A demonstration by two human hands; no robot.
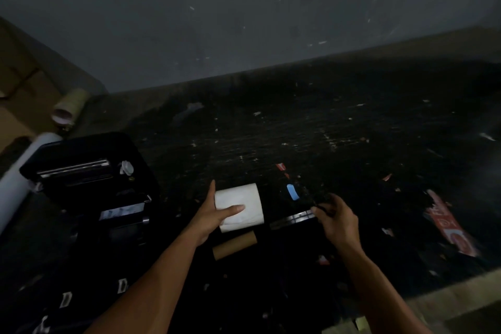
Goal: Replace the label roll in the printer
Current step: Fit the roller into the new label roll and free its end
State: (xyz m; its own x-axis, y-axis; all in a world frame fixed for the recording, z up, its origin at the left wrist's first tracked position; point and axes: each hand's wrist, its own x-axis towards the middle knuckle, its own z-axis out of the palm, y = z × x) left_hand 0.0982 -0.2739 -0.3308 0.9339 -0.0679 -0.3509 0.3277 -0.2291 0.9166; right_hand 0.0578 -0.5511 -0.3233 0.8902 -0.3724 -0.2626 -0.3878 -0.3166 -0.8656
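Two hands over dark counter (352, 122): left hand (214, 214) grips white label roll (240, 207), right hand (334, 218) pinches end of dark spindle (292, 219). Empty cardboard core (234, 244) lies just below roll. Printer (89, 171) open at left.

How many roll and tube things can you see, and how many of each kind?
White label roll held in the left hand: 1
Bare brown cardboard tube lying just in front of it: 1
Pale tape roll far left, by the wall: 1
Long white roll behind the open printer: 1
Total: 4
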